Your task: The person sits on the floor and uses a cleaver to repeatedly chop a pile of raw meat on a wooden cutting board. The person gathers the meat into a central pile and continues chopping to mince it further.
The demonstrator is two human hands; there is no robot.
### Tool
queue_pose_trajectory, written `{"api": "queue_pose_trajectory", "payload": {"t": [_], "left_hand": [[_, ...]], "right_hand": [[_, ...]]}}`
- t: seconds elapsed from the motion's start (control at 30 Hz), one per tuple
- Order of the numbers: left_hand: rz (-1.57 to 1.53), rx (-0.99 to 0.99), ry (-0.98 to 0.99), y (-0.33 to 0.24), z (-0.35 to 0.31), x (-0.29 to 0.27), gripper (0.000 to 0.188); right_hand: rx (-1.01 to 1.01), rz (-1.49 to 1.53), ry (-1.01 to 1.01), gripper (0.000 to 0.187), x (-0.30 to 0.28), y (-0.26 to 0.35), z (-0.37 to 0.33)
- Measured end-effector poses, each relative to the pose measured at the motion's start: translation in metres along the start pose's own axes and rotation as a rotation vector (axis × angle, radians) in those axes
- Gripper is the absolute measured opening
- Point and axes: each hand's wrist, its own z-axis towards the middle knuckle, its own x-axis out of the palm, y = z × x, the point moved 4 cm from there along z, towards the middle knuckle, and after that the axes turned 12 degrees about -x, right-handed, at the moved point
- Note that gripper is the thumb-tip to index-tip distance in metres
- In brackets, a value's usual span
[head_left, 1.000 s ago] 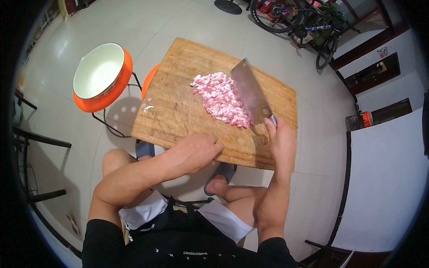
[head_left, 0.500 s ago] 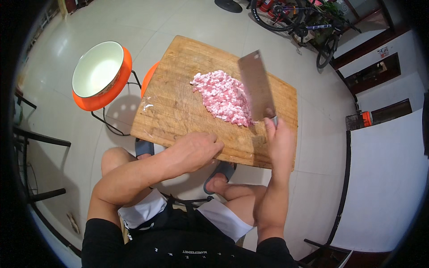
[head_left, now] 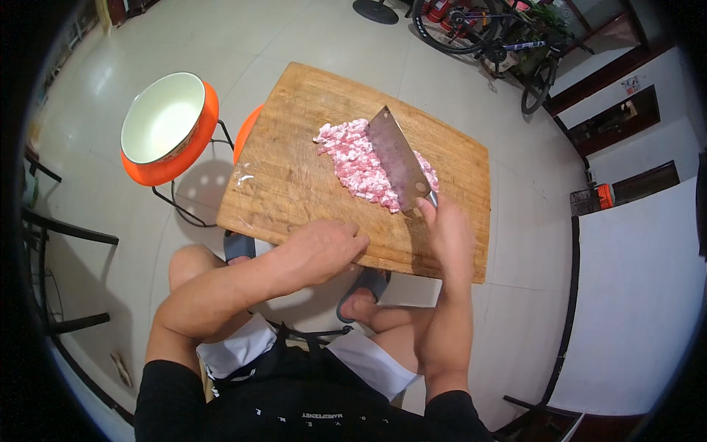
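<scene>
My right hand [head_left: 448, 230] is closed round the handle of a cleaver [head_left: 398, 158]. Its broad blade stands slanted in a patch of chopped pink and white meat [head_left: 356, 163], with a strip of meat showing on the blade's right side. The meat lies on a thick wooden cutting board [head_left: 276, 177]. At the board's near edge, my left hand [head_left: 325, 247] grips the wood with its fingers curled; the fingertips are partly hidden.
On the left, a white enamel bowl [head_left: 163, 118] stands on an orange stool [head_left: 151, 172]. Another orange seat [head_left: 245, 134] shows partly beneath the board. A bicycle [head_left: 490, 40] stands at the far right. Dark chair legs [head_left: 77, 323] reach in from the left.
My right hand has brought the cleaver leftward and down from the right edge of the meat into it, leaving a strip of meat on the right. My left hand stays put.
</scene>
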Motion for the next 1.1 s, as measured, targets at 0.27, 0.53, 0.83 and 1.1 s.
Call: {"api": "queue_pose_trajectory", "payload": {"t": [0.27, 0.53, 0.83, 1.1], "left_hand": [[0.012, -0.025, 0.038, 0.001, 0.001, 0.003, 0.032], [-0.003, -0.025, 0.025, 0.001, 0.0, 0.002, 0.031], [-0.004, -0.027, 0.044, 0.002, -0.001, 0.002, 0.028], [0.015, -0.029, 0.035, -0.001, 0.001, 0.0, 0.029]], "right_hand": [[-0.009, 0.047, -0.077, 0.044, 0.004, -0.002, 0.005], [0.03, 0.062, -0.109, 0.041, -0.021, 0.006, 0.008], [-0.031, 0.034, -0.104, 0.042, -0.03, 0.012, 0.006], [-0.061, -0.036, -0.009, 0.044, -0.01, 0.009, 0.006]]}}
